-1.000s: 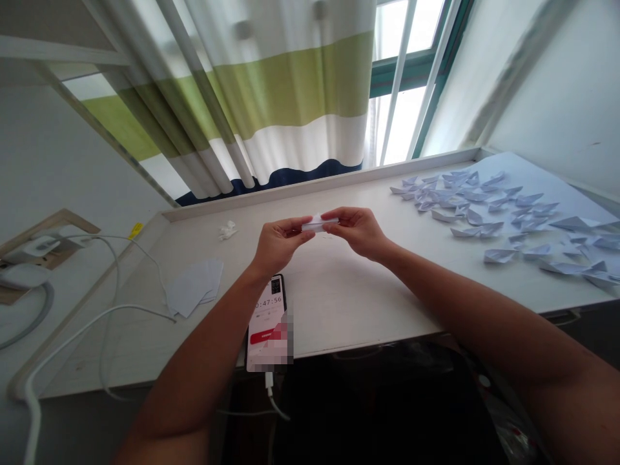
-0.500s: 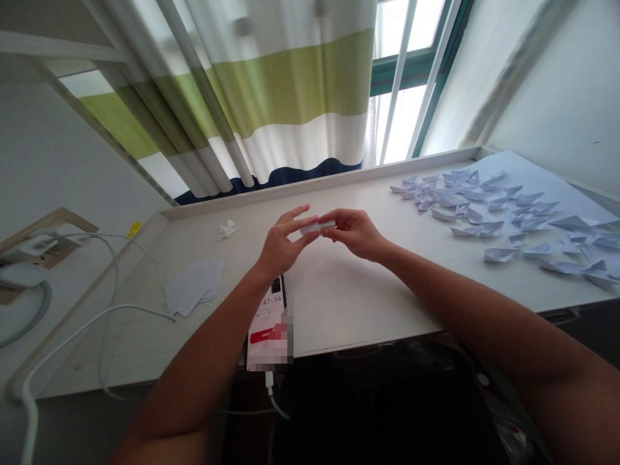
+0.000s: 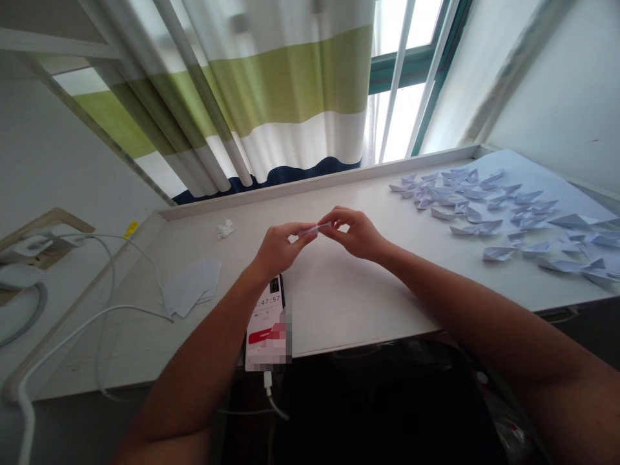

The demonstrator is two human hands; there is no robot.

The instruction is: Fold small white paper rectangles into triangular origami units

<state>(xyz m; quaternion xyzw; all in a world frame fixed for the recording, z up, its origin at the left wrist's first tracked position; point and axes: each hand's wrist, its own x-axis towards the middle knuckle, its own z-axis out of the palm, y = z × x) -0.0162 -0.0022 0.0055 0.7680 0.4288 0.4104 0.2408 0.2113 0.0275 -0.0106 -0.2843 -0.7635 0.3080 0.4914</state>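
Observation:
A small folded piece of white paper (image 3: 316, 228) is held above the desk, seen nearly edge-on between my two hands. My left hand (image 3: 281, 247) pinches its left end between thumb and fingers. At its right end, the thumb and fingertips of my right hand (image 3: 356, 234) are closed on it. My fingers cover most of the paper, so its exact shape is hard to make out. Under my left wrist lies a phone (image 3: 265, 323) with a timer on its screen and a cable plugged into its lower end.
Many folded paper boats (image 3: 477, 229) spread over the right of the desk (image 3: 349, 310), some on a large white sheet (image 3: 516, 169). Loose paper sheets (image 3: 186, 287) and a crumpled paper scrap (image 3: 225, 228) lie left. White cables (image 3: 97, 316) cross the left edge near a power strip (image 3: 43, 248).
My left fingers have come down and closed together on the paper. The folded paper has tilted and shows a thinner edge. Both hands stay in nearly the same place.

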